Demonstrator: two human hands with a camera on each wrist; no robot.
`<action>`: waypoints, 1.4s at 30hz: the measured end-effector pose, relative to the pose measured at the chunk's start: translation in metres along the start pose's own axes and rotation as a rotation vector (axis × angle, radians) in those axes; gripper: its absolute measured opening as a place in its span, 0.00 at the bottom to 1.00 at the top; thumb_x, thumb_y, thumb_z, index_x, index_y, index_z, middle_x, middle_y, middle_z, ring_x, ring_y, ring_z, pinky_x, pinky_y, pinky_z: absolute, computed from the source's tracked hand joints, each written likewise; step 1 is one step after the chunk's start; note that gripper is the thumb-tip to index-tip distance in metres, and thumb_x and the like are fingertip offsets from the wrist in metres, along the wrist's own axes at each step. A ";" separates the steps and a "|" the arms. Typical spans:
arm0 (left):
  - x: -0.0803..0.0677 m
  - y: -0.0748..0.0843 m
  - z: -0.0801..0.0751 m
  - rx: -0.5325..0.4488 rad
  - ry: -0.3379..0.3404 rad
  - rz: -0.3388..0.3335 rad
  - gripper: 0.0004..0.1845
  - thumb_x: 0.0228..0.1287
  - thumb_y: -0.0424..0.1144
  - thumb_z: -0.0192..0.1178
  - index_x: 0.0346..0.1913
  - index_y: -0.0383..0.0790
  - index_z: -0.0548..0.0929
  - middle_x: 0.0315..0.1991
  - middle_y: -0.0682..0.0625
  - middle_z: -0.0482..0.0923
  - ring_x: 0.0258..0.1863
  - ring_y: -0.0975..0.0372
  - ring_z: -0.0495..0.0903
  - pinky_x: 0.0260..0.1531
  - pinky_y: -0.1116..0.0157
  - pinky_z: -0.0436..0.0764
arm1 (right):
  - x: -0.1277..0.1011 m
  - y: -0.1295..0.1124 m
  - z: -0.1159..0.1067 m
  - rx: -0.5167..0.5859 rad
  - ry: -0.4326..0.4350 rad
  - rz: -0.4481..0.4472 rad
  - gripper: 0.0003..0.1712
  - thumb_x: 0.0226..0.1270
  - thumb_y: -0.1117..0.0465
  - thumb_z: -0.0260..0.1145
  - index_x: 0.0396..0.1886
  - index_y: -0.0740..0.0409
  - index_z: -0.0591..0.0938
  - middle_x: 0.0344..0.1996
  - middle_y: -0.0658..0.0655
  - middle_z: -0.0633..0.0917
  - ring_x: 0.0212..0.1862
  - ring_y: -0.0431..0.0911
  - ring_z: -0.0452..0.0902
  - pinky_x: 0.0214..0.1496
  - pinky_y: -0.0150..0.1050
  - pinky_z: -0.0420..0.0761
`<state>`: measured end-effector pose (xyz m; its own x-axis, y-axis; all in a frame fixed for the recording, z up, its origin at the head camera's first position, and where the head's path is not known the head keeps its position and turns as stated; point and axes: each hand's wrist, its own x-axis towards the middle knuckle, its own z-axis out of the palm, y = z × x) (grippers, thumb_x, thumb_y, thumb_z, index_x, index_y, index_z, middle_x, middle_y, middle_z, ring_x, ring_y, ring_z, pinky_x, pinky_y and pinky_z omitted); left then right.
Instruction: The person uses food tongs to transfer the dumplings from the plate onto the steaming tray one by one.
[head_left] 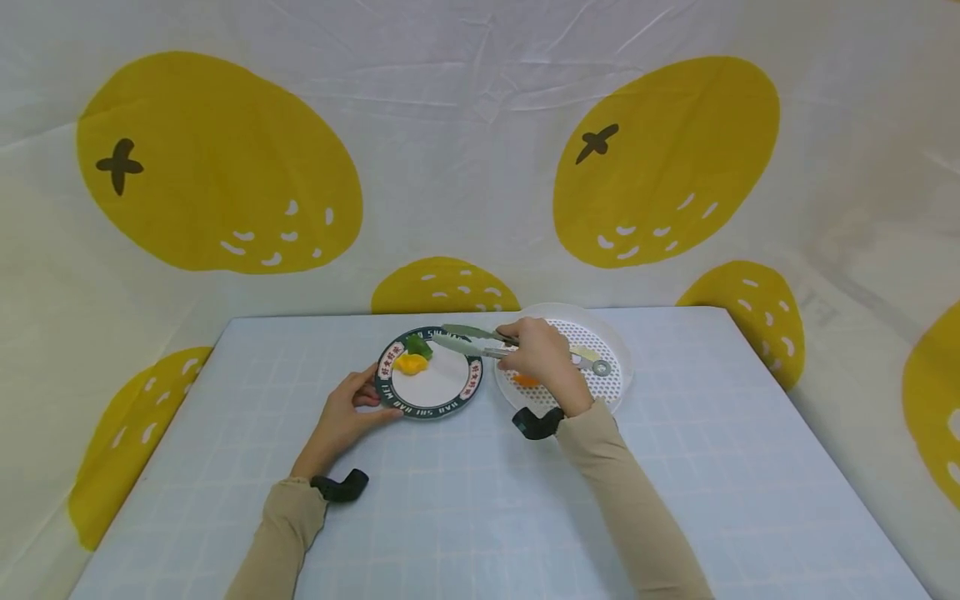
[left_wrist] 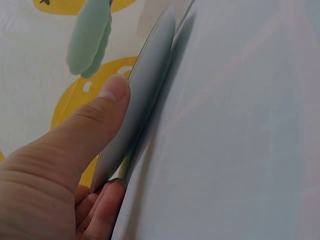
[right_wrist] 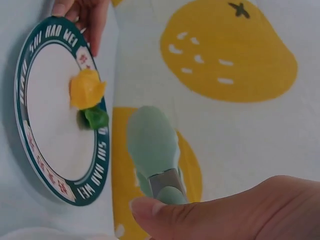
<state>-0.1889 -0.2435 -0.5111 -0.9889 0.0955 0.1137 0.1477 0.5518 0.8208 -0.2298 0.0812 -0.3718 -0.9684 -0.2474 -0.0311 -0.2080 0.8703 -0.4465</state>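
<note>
My left hand (head_left: 347,421) holds the left edge of a round white plate (head_left: 444,382) with a dark green lettered rim. In the left wrist view its thumb presses the plate's edge while the other fingers curl beneath. A yellow piece (right_wrist: 86,90) and a green piece (right_wrist: 96,117), perhaps toy or cut food, lie together on the plate's left side. My right hand (head_left: 542,350) grips metal tongs with pale green scalloped tips (head_left: 459,345). Those tips hang over the plate's far right part, with nothing visible between them.
Right of the plate stands a round white perforated tray (head_left: 626,371), partly hidden by my right hand. An orange piece (head_left: 527,380) and a pale yellow-green piece (head_left: 585,354) lie in it. A pale blue checked cloth covers the table (head_left: 450,517); a fruit-printed curtain (head_left: 465,167) hangs behind.
</note>
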 end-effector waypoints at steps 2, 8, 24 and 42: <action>0.000 0.001 0.000 0.000 -0.005 -0.001 0.55 0.45 0.56 0.78 0.75 0.40 0.64 0.48 0.47 0.73 0.44 0.58 0.76 0.46 0.75 0.79 | 0.003 -0.006 0.008 0.006 -0.009 -0.010 0.32 0.52 0.58 0.79 0.60 0.50 0.84 0.49 0.55 0.86 0.38 0.49 0.75 0.32 0.40 0.74; 0.000 0.002 0.000 -0.004 -0.008 -0.014 0.56 0.45 0.57 0.78 0.75 0.41 0.63 0.49 0.47 0.73 0.44 0.58 0.76 0.46 0.75 0.78 | 0.009 -0.021 0.030 -0.006 -0.009 -0.042 0.33 0.50 0.59 0.80 0.60 0.49 0.84 0.51 0.55 0.86 0.38 0.48 0.75 0.30 0.39 0.74; 0.001 0.001 0.001 -0.019 -0.002 -0.004 0.56 0.44 0.55 0.79 0.75 0.40 0.63 0.49 0.47 0.74 0.44 0.58 0.76 0.45 0.75 0.79 | 0.011 -0.037 0.060 -0.038 -0.037 -0.032 0.31 0.50 0.58 0.80 0.58 0.49 0.85 0.50 0.56 0.85 0.37 0.49 0.76 0.36 0.42 0.75; 0.000 0.002 0.001 -0.005 -0.001 -0.023 0.56 0.45 0.55 0.79 0.75 0.40 0.63 0.49 0.47 0.74 0.44 0.58 0.76 0.46 0.74 0.79 | 0.010 -0.038 0.068 -0.044 -0.028 -0.036 0.26 0.55 0.60 0.76 0.57 0.49 0.86 0.37 0.52 0.85 0.29 0.47 0.71 0.30 0.37 0.68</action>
<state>-0.1884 -0.2418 -0.5096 -0.9920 0.0836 0.0945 0.1250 0.5500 0.8257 -0.2219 0.0173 -0.4159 -0.9562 -0.2899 -0.0410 -0.2488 0.8782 -0.4084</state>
